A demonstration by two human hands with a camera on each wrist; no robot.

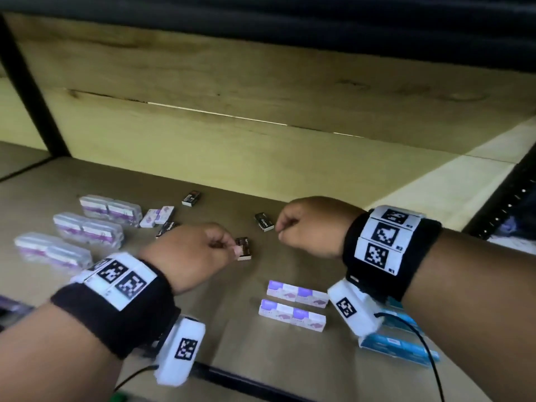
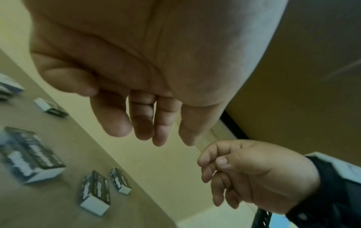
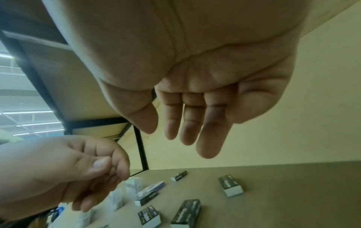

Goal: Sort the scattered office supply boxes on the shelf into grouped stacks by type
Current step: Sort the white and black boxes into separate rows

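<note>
Head view: small dark box (image 1: 243,248) just beyond left hand (image 1: 191,250) fingertips; contact unclear.

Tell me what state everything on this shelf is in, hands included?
Left hand: loosely curled, holding nothing.
Right hand: relaxed, holding nothing.
Small dark cardboard boxes: scattered singly, lying flat, unstacked.
Clear-wrapped purple-and-white packs: three in a row at the left, each flat.
Long purple-and-white cartons: two lying side by side, unstacked.
Blue packs: partly hidden under the right wrist.
</note>
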